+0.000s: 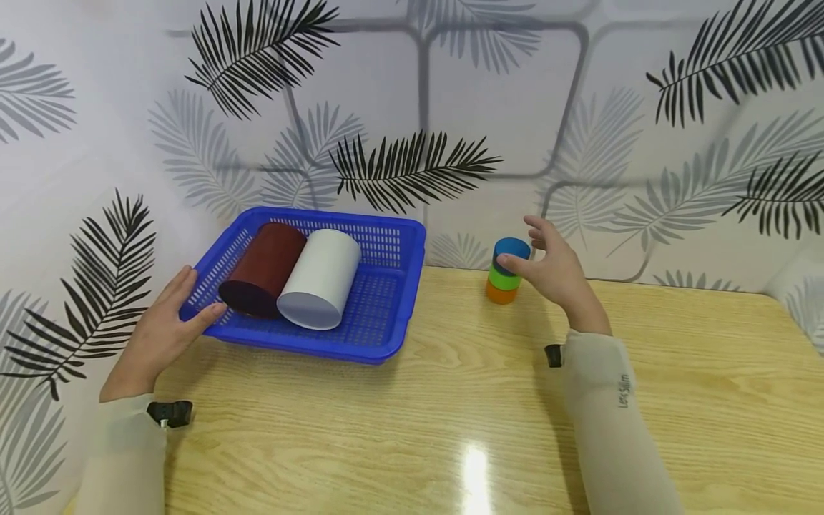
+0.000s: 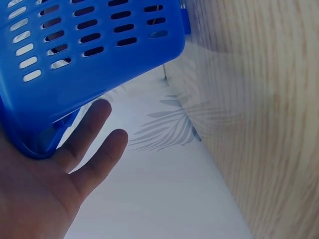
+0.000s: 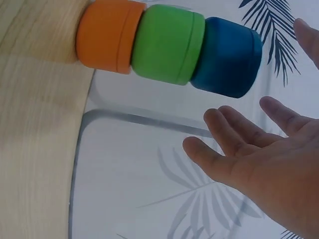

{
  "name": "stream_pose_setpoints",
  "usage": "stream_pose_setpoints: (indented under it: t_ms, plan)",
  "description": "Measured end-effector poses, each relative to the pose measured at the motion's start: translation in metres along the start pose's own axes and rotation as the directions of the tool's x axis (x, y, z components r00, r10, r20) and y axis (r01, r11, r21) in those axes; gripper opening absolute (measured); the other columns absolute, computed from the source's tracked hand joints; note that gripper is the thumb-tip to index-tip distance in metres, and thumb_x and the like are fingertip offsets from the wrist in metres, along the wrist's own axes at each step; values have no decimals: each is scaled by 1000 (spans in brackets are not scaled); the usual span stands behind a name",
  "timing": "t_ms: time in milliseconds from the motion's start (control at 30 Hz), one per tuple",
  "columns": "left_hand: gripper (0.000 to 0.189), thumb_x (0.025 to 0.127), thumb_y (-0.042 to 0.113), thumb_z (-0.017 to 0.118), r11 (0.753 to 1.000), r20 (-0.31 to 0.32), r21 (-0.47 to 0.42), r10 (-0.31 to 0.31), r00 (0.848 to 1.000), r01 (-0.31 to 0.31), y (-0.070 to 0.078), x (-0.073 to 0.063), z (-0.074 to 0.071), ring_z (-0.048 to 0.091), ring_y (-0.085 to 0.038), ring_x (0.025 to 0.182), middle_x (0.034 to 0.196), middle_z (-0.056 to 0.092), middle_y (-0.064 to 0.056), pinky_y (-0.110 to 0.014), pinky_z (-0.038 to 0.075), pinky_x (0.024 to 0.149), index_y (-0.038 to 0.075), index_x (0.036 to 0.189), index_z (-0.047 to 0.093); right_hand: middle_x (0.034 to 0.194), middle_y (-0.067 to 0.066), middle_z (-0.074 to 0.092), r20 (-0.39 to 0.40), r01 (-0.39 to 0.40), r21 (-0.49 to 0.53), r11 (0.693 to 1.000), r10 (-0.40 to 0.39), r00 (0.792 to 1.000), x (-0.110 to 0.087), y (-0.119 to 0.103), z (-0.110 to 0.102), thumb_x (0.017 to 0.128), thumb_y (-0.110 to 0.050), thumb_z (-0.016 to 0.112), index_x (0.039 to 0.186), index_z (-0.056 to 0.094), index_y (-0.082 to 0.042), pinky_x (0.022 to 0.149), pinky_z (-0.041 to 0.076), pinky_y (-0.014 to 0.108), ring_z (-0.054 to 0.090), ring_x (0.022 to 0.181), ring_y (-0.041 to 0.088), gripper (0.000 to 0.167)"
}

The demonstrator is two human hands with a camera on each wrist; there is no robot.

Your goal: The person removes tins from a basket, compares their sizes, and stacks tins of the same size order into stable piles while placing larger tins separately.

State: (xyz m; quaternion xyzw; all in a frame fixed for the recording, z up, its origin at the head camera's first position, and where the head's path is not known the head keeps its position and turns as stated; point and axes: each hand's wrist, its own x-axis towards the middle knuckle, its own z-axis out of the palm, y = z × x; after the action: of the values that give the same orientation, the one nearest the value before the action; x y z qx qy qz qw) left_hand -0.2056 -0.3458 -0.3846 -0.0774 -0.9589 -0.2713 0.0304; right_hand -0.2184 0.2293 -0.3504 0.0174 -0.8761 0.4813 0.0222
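Note:
My left hand (image 1: 162, 335) is at the near left corner of a blue plastic basket (image 1: 381, 352), fingers fairly straight along its side and thumb at the front corner. In the left wrist view, two fingers extend beneath the slotted basket wall (image 2: 94, 82). Inside lie a dark red cylinder (image 1: 269, 259) and a white cylinder (image 1: 324, 275), side by side. My right hand (image 1: 558, 274) is spread beside a small upright stack: a blue cup (image 1: 511, 247) on top, a green one (image 1: 505, 280), and an orange one (image 1: 501, 292) below. In the right wrist view, its fingers are apart from the blue cup (image 3: 227, 57).
A pale wood table (image 1: 360, 436) carries everything. Close behind the basket and the stack rises a white wall (image 1: 496, 107) with leaf patterns, which also runs along the left side. Black wrist straps (image 1: 170, 413) are worn over pale sleeves.

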Motion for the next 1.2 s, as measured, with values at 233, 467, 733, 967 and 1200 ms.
stream_pose_setpoints:
  t_ms: [233,467,733,967,1200]
  plan:
    - [92,100,51,56,1000,-17,4,14,1000,-14,-1,2,-2,7,-48,149,167,4,-20,-72,15,111,1,161,9,162,18,27,-24,23,-61,998,-25,999,-3,-11,-1,90,-47,75,162,24,-18,109,31,63,28,146,37,93]
    - [92,99,52,57,1000,-18,-2,15,1000,-15,1,3,-1,8,-49,149,167,5,-19,-73,16,110,2,161,10,162,13,27,-35,99,-107,989,-103,994,-8,-26,7,92,-50,72,161,28,-16,112,29,62,27,146,36,89]
    - [94,99,54,58,1000,-11,-6,-9,1000,9,3,3,-3,8,-48,149,168,3,-18,-74,16,109,3,161,9,160,11,31,11,211,-124,970,-211,977,-10,-56,31,95,-45,69,159,32,-16,112,30,60,30,144,34,79]
    - [94,98,54,58,1000,-5,-24,-7,1000,6,3,2,-1,8,-48,149,168,4,-18,-73,17,109,3,161,9,156,11,40,70,281,-114,953,-275,959,3,-93,52,98,-39,67,156,39,-13,112,35,49,38,142,30,69]
    - [94,98,54,59,1000,-13,-22,-5,1000,5,3,1,-1,9,-48,149,168,5,-18,-73,17,109,3,161,10,154,11,44,157,256,-158,954,-232,960,26,-133,74,99,-47,63,156,38,-16,107,41,51,44,138,30,69]
